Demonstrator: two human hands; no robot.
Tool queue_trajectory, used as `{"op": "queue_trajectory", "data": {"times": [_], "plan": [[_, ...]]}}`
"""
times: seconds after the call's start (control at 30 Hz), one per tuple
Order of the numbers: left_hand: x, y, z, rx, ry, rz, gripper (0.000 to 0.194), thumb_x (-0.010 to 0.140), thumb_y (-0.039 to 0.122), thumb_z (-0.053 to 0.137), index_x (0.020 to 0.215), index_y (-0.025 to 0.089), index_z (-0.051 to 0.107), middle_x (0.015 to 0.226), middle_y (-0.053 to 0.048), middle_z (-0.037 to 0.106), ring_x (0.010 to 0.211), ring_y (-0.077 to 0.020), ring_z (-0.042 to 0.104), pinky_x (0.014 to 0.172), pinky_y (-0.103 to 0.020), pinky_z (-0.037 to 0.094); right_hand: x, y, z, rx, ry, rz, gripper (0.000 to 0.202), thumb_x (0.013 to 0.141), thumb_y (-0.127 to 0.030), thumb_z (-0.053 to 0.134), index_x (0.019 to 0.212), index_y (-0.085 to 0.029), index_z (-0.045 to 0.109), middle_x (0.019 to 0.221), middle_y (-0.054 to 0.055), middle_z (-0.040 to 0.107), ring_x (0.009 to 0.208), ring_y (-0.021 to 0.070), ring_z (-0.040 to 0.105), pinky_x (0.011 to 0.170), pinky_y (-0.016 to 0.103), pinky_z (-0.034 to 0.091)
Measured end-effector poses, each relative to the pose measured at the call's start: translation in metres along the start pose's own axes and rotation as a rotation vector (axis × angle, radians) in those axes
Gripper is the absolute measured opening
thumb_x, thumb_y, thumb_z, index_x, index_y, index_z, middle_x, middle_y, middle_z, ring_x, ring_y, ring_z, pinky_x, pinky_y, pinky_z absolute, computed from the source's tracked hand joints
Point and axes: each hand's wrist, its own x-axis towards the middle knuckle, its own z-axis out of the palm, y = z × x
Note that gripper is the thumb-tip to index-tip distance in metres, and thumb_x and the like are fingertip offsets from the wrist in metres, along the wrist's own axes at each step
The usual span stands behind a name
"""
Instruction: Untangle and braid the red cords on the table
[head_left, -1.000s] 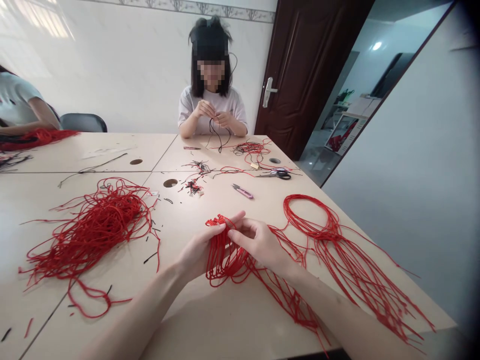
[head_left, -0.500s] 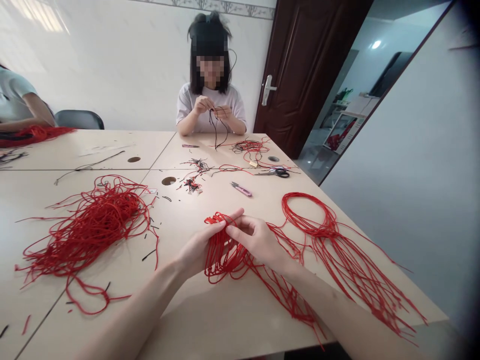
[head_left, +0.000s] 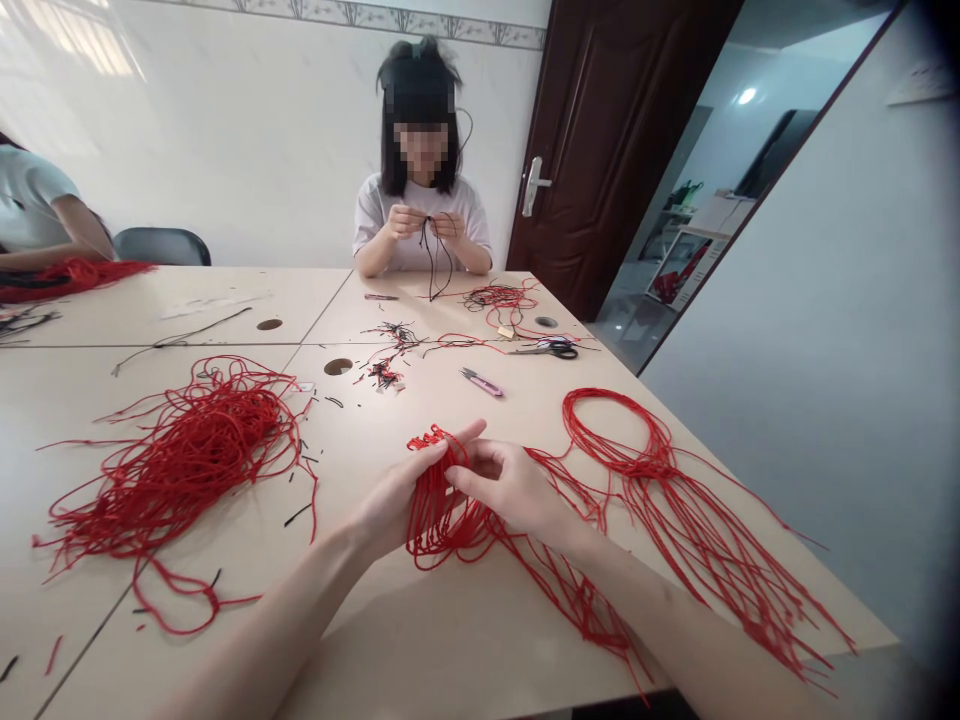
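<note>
Bundle of red cords (head_left: 431,515) up in front of me, above the near part of the bench (head_left: 420,640), a row of small loops standing out past my left thumb. Left hand (head_left: 397,500): fingers clamped on the bundle, thumb pressed across the strands, forefinger stretched out behind. Right hand (head_left: 517,495): thumb and forefinger curled close together at the bundle's right side; whether a strand is pinched between them I cannot tell. Step in hand, as I judge it: working through the strands one by one while the left grip keeps them gathered. The next move would call for a firm left thumb and a light right pinch on a single strand. Likely hindrance: loose tails (head_left: 600,615) trailing down to the right, partly beneath my right forearm, where they could drag. Just beyond them, a red coil (head_left: 652,465) with long ends spread toward the bench edge; strands run close there and might snag. To my left, well apart, a tangled red heap (head_left: 210,450), dark offcuts beside it. Ahead: pink-handled snips (head_left: 482,383), a clump of clippings (head_left: 385,373), black-handled scissors (head_left: 555,349). Opposite, a co-worker (head_left: 412,190) holds black cord (head_left: 428,220) in both hands.
</note>
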Motion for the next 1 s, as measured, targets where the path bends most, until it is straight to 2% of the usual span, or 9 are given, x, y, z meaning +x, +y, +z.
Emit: {"op": "queue_trajectory", "data": {"times": [0.13, 0.33, 0.53, 0.77, 0.87, 1.0], "plan": [[0.0, -0.001, 0.001, -0.019, 0.015, -0.02, 0.04, 0.091, 0.035, 0.044, 0.129, 0.025, 0.052, 0.126, -0.008, 0.057, 0.11, -0.0224, 0.053, 0.096, -0.036, 0.037, 0.0, -0.003, 0.0, 0.001, -0.036, -0.012, 0.019, 0.08, -0.03, 0.058, 0.085, -0.014, 0.066, 0.081, 0.004, 0.069, 0.072, 0.0171, 0.066, 0.066, 0.027, 0.05], [0.001, -0.002, 0.001, 0.002, 0.022, -0.008, 0.041, 0.089, 0.031, 0.049, 0.128, 0.02, 0.053, 0.125, -0.01, 0.057, 0.115, -0.0237, 0.049, 0.098, -0.035, 0.036, -0.001, -0.003, 0.001, -0.057, -0.011, 0.017, 0.019, 0.079, -0.031, 0.06, 0.079, -0.013, 0.065, 0.077, 0.005, 0.069, 0.072, 0.0194, 0.066, 0.064, 0.029, 0.05], [0.001, 0.002, 0.002, -0.026, 0.041, -0.028, 0.04, 0.089, 0.031, 0.048, 0.127, 0.02, 0.054, 0.127, -0.009, 0.056, 0.12, -0.024, 0.045, 0.101, -0.036, 0.034, -0.001, -0.003, -0.002, 0.023, -0.002, -0.041, 0.023, 0.085, -0.03, 0.05, 0.086, -0.014, 0.067, 0.082, 0.004, 0.069, 0.08, 0.0177, 0.066, 0.07, 0.027, 0.05], [-0.002, 0.004, 0.002, -0.069, 0.028, -0.018, 0.036, 0.089, 0.029, 0.047, 0.122, 0.02, 0.058, 0.127, -0.008, 0.056, 0.12, -0.0248, 0.045, 0.103, -0.039, 0.033, -0.001, -0.006, -0.002, 0.028, 0.04, -0.047, 0.021, 0.083, -0.031, 0.055, 0.081, -0.014, 0.067, 0.078, 0.003, 0.068, 0.074, 0.0163, 0.065, 0.066, 0.025, 0.05], [-0.001, 0.005, 0.001, -0.093, 0.027, -0.008, 0.035, 0.089, 0.028, 0.047, 0.121, 0.02, 0.06, 0.127, -0.008, 0.056, 0.119, -0.0249, 0.046, 0.102, -0.04, 0.034, -0.001, -0.009, -0.003, 0.063, 0.024, -0.02, 0.024, 0.085, -0.034, 0.052, 0.08, -0.015, 0.065, 0.068, 0.0, 0.063, 0.062, 0.0137, 0.063, 0.06, 0.025, 0.049], [0.0, 0.005, 0.001, -0.1, 0.016, 0.005, 0.035, 0.091, 0.028, 0.044, 0.121, 0.02, 0.059, 0.129, -0.009, 0.054, 0.118, -0.0251, 0.047, 0.101, -0.042, 0.035, -0.001, -0.01, -0.003, 0.068, 0.039, -0.017, 0.021, 0.085, -0.03, 0.05, 0.075, -0.015, 0.061, 0.063, -0.002, 0.059, 0.057, 0.0112, 0.058, 0.057, 0.023, 0.047]]}}
